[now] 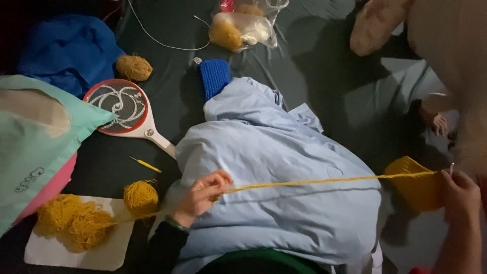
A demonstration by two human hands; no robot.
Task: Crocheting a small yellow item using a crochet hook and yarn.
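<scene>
My left hand [202,195] pinches a strand of mustard-yellow yarn [304,181] that stretches taut to the right over a pale blue quilted cover [274,152]. My right hand [459,195] is closed around the other end, beside a yellow knitted piece [413,182] and a thin metal needle tip. Behind my left hand the strand runs back to a small yellow yarn ball [141,197] and a loose tangle of yellow yarn [73,220] lying on a white sheet [96,251].
A red-rimmed racket-shaped bug swatter [122,107] lies on the dark cloth, with a yellow crochet hook [145,164] below it. Another tan yarn ball [134,67], a blue knitted piece [215,76], a clear bag of yarn [242,25], a teal pillow [35,147] and another person's hand [437,122] are around.
</scene>
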